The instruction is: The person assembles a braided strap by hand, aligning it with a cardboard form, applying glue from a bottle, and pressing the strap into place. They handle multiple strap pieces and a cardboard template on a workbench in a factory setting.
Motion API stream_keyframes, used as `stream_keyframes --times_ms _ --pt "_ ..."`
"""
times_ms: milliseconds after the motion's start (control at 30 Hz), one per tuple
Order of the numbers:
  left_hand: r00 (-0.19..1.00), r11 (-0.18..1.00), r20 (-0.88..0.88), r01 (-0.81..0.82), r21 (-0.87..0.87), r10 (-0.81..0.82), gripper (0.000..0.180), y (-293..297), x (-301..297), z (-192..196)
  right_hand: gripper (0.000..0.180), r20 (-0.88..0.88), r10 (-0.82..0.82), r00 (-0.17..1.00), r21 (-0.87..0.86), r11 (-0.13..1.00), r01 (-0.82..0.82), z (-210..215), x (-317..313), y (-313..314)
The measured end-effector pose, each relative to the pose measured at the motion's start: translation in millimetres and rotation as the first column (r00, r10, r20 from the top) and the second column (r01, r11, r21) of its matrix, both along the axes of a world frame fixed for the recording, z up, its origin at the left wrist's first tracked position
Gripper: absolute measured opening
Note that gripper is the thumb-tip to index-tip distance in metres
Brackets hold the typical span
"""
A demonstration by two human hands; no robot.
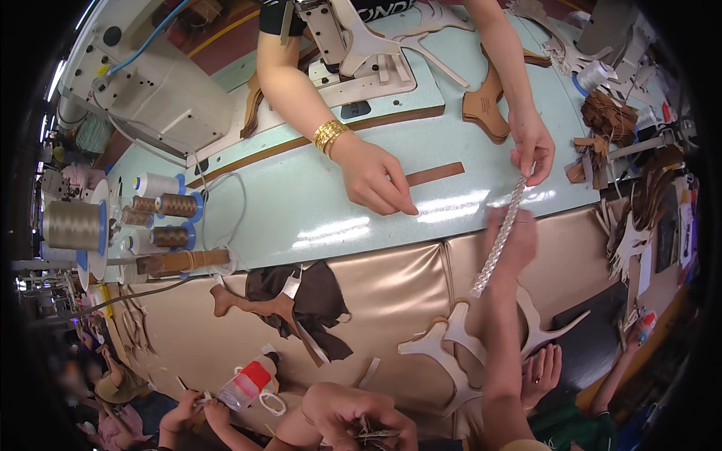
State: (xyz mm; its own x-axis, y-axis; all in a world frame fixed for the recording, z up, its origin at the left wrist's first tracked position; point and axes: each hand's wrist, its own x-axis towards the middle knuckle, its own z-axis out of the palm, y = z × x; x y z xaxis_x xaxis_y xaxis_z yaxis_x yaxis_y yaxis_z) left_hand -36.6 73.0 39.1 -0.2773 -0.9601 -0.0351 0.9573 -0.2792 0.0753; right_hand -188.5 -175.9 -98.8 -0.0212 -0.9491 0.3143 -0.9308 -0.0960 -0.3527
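My right hand (517, 239) reaches up over the front edge of the light green table, smeared by motion. A silvery braided strip (499, 254) runs down beside it; whether my fingers grip it cannot be told. The strip's upper end is pinched by the hand (532, 146) of a person across the table. My left hand (365, 415) is low in the middle, its fingers curled round a small crumpled, dark-and-light bunch that I cannot make out. The other person's second hand (372, 177), with gold bracelets above it, rests beside a flat brown strip (436, 174).
A sewing machine (162, 90) and thread spools (75, 225) stand at left. Pale Y-shaped pieces (440, 353) lie on the gold-brown covering (391, 286), near dark brown leather (316, 289) and a red-labelled bottle (248, 379). Brown cut pieces (485, 109) lie at far right. Other people's hands (543, 368) work nearby.
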Motion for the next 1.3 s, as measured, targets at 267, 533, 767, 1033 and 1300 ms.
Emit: stream_keyframes --times_ms 267,533,767,1033,1300 --pt "0.856 0.755 0.102 0.498 -0.426 -0.507 0.067 -24.1 22.0 -33.2 0.032 -0.005 0.443 0.897 -0.093 0.892 -0.441 -1.2 29.8 -34.4" --pt "0.848 0.799 0.046 0.514 -0.311 -0.528 0.065 -18.3 27.5 -23.9 0.033 0.017 0.449 0.893 -0.066 0.892 -0.447 -5.5 27.0 -33.4" --pt "0.804 0.739 0.054 0.569 -0.360 -0.593 0.067 -18.0 26.9 -21.7 0.037 0.000 0.435 0.900 -0.032 0.900 -0.435 -2.1 30.5 -37.7" --pt "0.756 0.654 0.167 0.637 -0.407 -0.633 0.072 -20.2 27.0 -21.2 0.040 0.022 0.431 0.902 -0.042 0.902 -0.429 -3.5 30.1 -35.6" --pt "0.803 0.703 0.149 0.581 -0.409 -0.577 0.072 -20.9 26.8 -16.1 0.039 -0.023 0.432 0.901 -0.087 0.897 -0.433 -4.1 30.5 -35.0"
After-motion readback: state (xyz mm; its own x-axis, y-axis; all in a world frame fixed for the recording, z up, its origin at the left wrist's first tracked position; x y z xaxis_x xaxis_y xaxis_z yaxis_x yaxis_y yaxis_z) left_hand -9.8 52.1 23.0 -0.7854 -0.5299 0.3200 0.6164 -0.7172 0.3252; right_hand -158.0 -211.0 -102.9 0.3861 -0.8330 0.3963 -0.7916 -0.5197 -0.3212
